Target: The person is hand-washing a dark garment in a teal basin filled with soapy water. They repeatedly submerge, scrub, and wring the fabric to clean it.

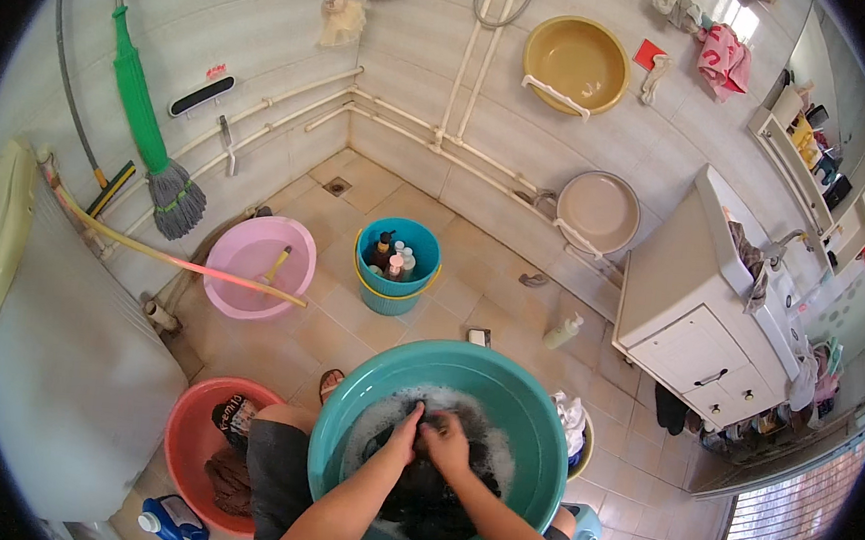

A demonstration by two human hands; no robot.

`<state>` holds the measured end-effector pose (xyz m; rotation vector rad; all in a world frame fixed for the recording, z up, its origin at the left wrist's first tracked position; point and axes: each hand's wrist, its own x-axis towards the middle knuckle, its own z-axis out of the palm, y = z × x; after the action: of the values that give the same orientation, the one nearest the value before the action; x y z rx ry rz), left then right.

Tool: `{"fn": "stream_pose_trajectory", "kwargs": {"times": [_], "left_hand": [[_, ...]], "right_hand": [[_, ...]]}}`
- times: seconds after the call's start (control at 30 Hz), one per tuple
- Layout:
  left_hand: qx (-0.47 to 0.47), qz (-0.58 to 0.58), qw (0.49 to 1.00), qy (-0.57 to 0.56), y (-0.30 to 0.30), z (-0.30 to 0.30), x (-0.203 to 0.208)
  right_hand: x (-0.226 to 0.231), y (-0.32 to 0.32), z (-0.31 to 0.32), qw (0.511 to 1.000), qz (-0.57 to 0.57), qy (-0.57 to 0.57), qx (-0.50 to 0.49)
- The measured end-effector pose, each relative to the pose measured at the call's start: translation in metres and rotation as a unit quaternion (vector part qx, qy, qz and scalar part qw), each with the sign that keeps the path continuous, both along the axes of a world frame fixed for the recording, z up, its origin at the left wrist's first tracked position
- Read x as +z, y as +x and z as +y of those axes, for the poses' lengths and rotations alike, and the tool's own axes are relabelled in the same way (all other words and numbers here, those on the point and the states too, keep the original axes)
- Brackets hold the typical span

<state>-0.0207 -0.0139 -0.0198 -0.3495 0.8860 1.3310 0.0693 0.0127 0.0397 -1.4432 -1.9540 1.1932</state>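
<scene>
A large teal basin (pixel 350 375) stands in front of me, with foamy water and a soaked black garment (pixel 425 515) in it. My left hand (pixel 405 437) and my right hand (pixel 446 444) meet over the middle of the basin. Both are closed on a bunched part of the black cloth, which runs down between them into the suds. The garment's exact kind cannot be made out, since much of it lies under foam and behind my forearms.
At left stand a red basin (pixel 181 423) with dark clothes and a blue detergent bottle (pixel 174 521). Ahead are a pink basin (pixel 226 281) under a hose (pixel 167 259) and a blue bucket (pixel 387 297) of bottles. White clothes (pixel 570 420), a pump bottle (pixel 564 330) and a sink cabinet (pixel 689 333) are right.
</scene>
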Motion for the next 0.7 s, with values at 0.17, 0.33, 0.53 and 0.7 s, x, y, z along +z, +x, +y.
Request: {"fn": "stream_pose_trajectory", "kwargs": {"times": [0.17, 0.33, 0.53, 0.7], "left_hand": [[-0.025, -0.026, 0.994, 0.100, 0.003, -0.005, 0.019], [-0.081, 0.154, 0.978, -0.119, 0.014, 0.000, 0.031], [-0.020, 0.236, 0.961, -0.139, 0.002, 0.007, 0.039], [-0.027, 0.249, 0.938, -0.240, -0.011, 0.002, 0.026]], "right_hand": [[0.047, -0.007, -0.048, 0.990, -0.040, 0.093, 0.097], [0.024, -0.008, -0.010, 0.988, -0.074, 0.123, 0.052], [-0.063, 0.038, 0.059, 0.960, 0.109, -0.192, -0.172], [-0.034, 0.041, 0.042, 0.968, -0.205, -0.102, 0.102]]}}
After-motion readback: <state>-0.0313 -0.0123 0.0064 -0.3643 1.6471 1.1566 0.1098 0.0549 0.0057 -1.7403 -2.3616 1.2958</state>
